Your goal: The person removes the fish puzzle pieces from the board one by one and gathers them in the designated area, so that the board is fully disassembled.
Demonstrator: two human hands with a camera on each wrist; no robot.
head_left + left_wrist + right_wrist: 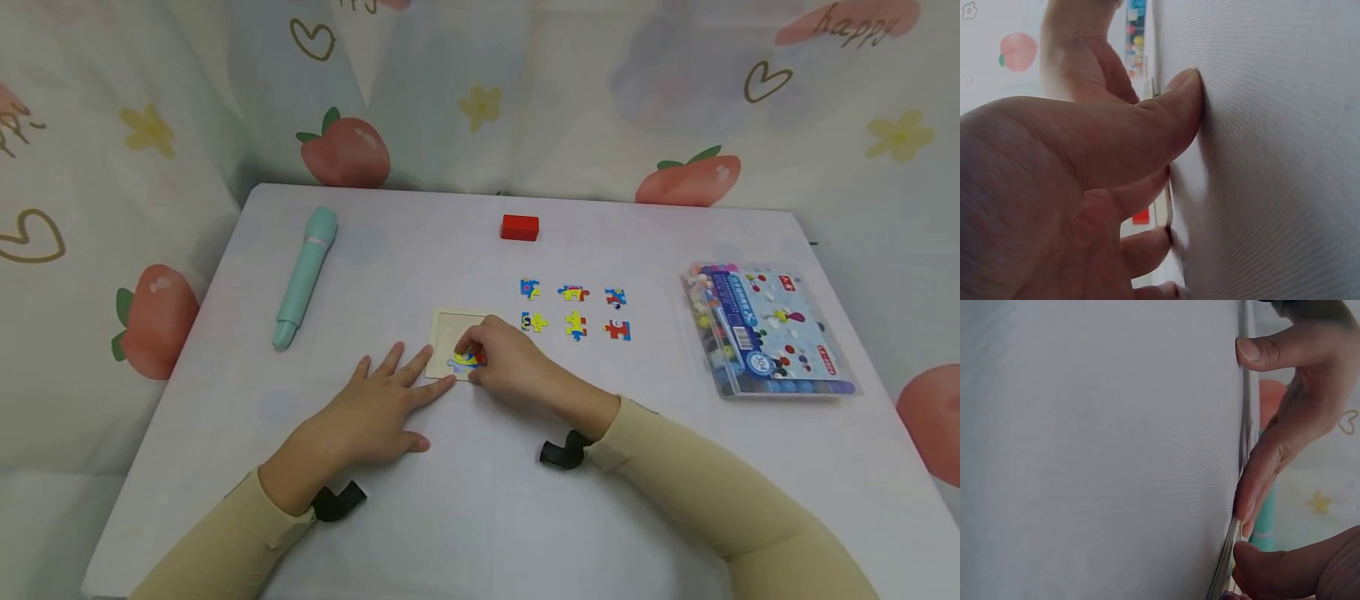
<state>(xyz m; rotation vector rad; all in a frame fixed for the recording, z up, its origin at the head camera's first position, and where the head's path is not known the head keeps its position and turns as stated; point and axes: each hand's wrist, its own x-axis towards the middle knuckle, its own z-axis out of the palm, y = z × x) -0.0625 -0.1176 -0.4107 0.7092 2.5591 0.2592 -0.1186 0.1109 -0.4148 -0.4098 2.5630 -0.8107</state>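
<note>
A small light wooden puzzle tray (447, 327) lies on the table, with colourful pieces (459, 365) in its lower left part. My right hand (513, 358) is over the tray, thumb and curled fingers pinching a puzzle piece (481, 358) with red on it, mostly covered by the fingers. Fingers spread, my left hand (381, 410) lies on the table with its fingertips at the tray's left and lower edge. In the left wrist view, the left thumb (1172, 112) touches the tabletop. Several loose puzzle pieces (575, 325) lie in two rows right of the tray.
A red block (520, 227) sits near the table's back edge. On the left lies a mint-green tube (303, 279), and at the right a clear plastic case (772, 329) of colourful items. A patterned cloth (570, 100) hangs behind the white table (420, 517).
</note>
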